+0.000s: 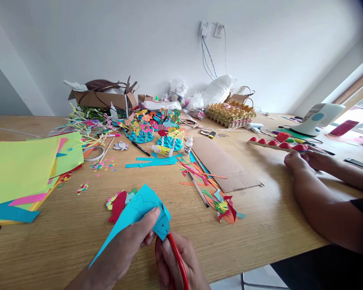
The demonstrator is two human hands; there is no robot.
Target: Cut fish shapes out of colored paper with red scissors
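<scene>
My left hand (pixel 136 237) pinches a sheet of blue paper (pixel 143 201), thumb on top. A fish outline with an eye is drawn on it in dark line. My right hand (pixel 181 253) grips red-handled scissors (pixel 178 255) just below the paper's lower right corner; the blades are mostly hidden behind the paper and fingers. On the table beyond the paper lies a small pile of cut paper shapes, with a red fish cutout (pixel 118 206) on top.
At right, another person's hands (pixel 302 159) hold an egg-carton strip (pixel 275 146) with red bumps. Colored paper sheets (pixel 21 169) lie left. Paper scraps (pixel 226 207), a pen (pixel 199 190), cardboard (pixel 226 165), glue bottles (pixel 188 145) and decorated fish pieces (pixel 142 129) lie ahead.
</scene>
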